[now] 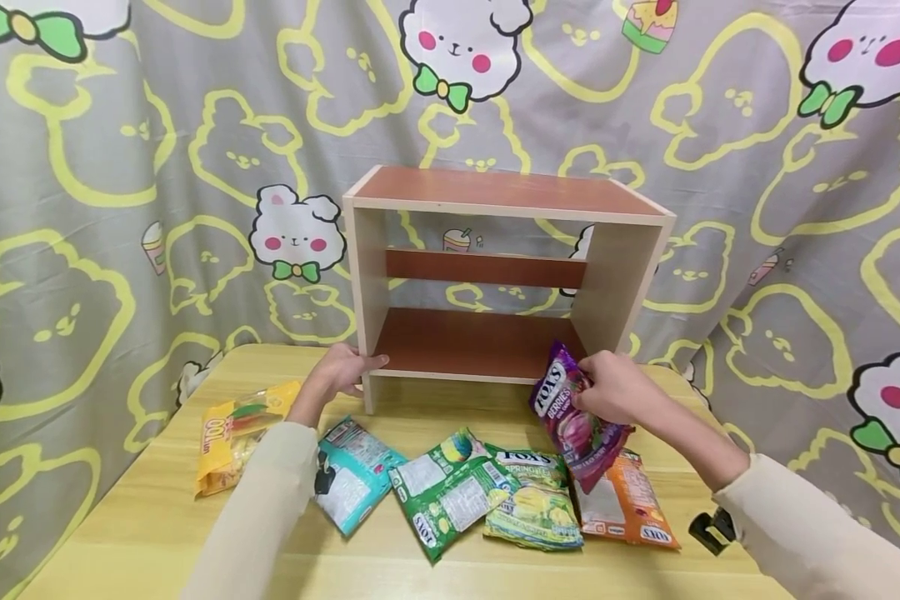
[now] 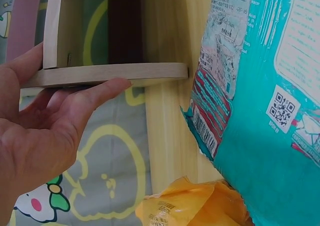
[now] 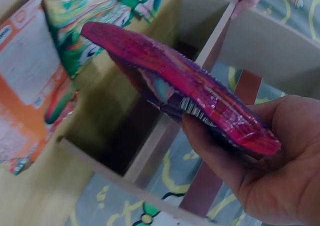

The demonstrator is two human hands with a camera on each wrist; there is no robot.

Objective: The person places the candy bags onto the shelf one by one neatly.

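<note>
A small wooden shelf (image 1: 495, 343) with a red-brown top and boards stands on the table. My left hand (image 1: 342, 369) grips the front edge of its left side panel; in the left wrist view the thumb and fingers (image 2: 107, 92) lie on either side of that panel. My right hand (image 1: 613, 385) pinches a purple Fox's Berries candy bag (image 1: 570, 417) by its side, in front of the shelf's right end. The bag hangs tilted, partly over an orange Fox's bag (image 1: 624, 504). Seen from the right wrist, the purple bag (image 3: 185, 81) is edge-on between thumb and fingers.
Along the table's front lie a yellow-green Fox's bag (image 1: 534, 504), a green Fox's bag (image 1: 450, 492) and a teal bag (image 1: 358, 471). A yellow bag (image 1: 232, 433) lies at the left. Behind the shelf hangs a patterned curtain (image 1: 217, 183).
</note>
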